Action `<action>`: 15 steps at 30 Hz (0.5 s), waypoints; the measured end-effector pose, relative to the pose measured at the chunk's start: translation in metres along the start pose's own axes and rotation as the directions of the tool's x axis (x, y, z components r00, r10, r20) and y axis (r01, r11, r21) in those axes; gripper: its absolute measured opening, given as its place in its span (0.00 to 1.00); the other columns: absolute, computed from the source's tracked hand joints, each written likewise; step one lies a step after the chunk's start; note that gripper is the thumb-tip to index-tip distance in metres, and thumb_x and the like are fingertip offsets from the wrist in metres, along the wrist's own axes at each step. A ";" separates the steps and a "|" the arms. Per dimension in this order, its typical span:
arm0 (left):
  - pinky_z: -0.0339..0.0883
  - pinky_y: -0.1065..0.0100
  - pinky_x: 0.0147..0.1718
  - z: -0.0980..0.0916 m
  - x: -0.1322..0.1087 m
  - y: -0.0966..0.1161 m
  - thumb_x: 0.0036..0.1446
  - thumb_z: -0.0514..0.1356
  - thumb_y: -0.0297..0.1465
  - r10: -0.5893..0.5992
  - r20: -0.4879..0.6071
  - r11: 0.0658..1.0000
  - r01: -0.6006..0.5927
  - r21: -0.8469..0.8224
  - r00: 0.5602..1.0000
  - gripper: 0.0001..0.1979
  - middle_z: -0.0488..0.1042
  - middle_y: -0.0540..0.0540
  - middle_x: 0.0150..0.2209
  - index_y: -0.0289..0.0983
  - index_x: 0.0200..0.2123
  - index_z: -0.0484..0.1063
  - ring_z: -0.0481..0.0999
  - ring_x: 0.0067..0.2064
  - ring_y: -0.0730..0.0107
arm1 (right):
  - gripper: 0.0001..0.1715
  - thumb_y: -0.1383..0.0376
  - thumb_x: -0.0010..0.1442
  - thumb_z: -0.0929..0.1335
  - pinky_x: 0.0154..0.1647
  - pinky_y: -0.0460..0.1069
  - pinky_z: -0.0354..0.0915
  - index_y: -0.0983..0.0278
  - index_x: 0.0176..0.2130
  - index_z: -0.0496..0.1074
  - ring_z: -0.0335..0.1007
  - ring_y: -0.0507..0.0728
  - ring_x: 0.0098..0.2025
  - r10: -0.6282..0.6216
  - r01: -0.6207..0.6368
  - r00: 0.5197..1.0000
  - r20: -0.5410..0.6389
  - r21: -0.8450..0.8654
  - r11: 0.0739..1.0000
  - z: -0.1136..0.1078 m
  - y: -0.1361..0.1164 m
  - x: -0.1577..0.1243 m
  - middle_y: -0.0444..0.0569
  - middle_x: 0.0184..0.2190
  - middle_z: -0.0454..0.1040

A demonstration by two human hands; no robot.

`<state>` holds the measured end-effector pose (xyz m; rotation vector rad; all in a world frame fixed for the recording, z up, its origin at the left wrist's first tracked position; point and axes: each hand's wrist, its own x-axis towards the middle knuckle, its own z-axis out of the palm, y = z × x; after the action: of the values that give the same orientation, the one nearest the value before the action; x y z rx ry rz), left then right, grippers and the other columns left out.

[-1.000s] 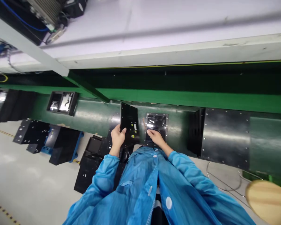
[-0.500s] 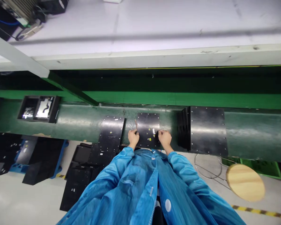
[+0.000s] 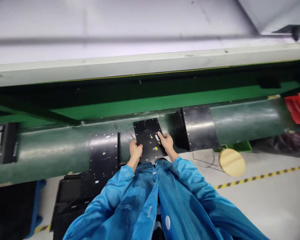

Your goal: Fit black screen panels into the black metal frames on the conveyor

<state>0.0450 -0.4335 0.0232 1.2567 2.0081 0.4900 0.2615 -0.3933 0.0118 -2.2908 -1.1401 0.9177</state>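
Note:
A flat black plate with small yellow and white marks lies on the dark green conveyor belt right in front of me. My left hand grips its left edge, fingers curled over it. My right hand rests on its right edge with the fingers pressed on the top face. Both sleeves are blue.
Another black plate lies on the belt to the left, and a larger one to the right. A round wooden stool stands on the floor at right. Black trays are stacked low left. Red crates sit far right.
One second ago my left hand held the plate upright while my right touched a shiny tray on the belt. The plate now lies flat with both hands on it; the view has swung right.

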 end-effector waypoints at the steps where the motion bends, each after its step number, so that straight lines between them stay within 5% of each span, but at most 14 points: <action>1: 0.74 0.63 0.48 -0.003 -0.009 0.010 0.62 0.60 0.32 0.020 -0.023 0.995 -0.022 -0.092 1.000 0.12 0.80 0.43 0.47 0.40 0.49 0.74 0.80 0.49 0.60 | 0.33 0.32 0.60 0.67 0.39 0.51 0.66 0.59 0.33 0.70 0.75 0.62 0.37 -0.034 0.034 0.999 -0.030 0.002 0.999 -0.020 -0.001 -0.003 0.50 0.32 0.77; 4: 0.73 0.63 0.48 0.002 -0.038 0.055 0.63 0.61 0.34 0.166 -0.037 0.955 -0.170 -0.242 0.985 0.10 0.78 0.45 0.45 0.42 0.48 0.71 0.78 0.46 0.62 | 0.32 0.34 0.59 0.69 0.37 0.51 0.64 0.59 0.35 0.69 0.72 0.60 0.36 -0.149 0.147 0.982 -0.117 -0.024 0.989 -0.098 0.010 -0.008 0.48 0.32 0.76; 6: 0.73 0.63 0.48 0.023 -0.057 0.095 0.63 0.61 0.34 0.244 -0.027 0.933 -0.242 -0.267 0.969 0.11 0.76 0.46 0.43 0.43 0.48 0.70 0.77 0.45 0.62 | 0.32 0.34 0.60 0.69 0.38 0.51 0.63 0.59 0.36 0.69 0.70 0.59 0.35 -0.190 0.183 0.963 -0.194 -0.051 0.982 -0.156 0.029 -0.003 0.49 0.32 0.75; 11: 0.73 0.62 0.46 0.123 -0.080 0.190 0.63 0.61 0.30 0.344 0.034 0.890 -0.315 -0.329 0.938 0.09 0.76 0.45 0.43 0.41 0.47 0.74 0.77 0.43 0.63 | 0.32 0.33 0.59 0.68 0.35 0.52 0.61 0.58 0.33 0.66 0.69 0.60 0.32 -0.176 0.147 0.937 -0.302 -0.117 0.982 -0.263 0.095 0.051 0.49 0.29 0.73; 15: 0.72 0.55 0.55 0.188 -0.093 0.221 0.63 0.63 0.33 0.302 -0.200 0.881 -0.353 -0.315 0.932 0.14 0.74 0.40 0.51 0.40 0.51 0.79 0.75 0.53 0.56 | 0.33 0.33 0.59 0.67 0.37 0.52 0.62 0.59 0.33 0.70 0.71 0.60 0.35 -0.338 0.312 0.932 -0.135 -0.181 0.933 -0.303 0.142 0.108 0.51 0.31 0.75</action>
<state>0.3462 -0.4244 0.0705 1.3690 1.7228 1.0801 0.6031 -0.4101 0.0940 -2.1541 -1.5050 0.5190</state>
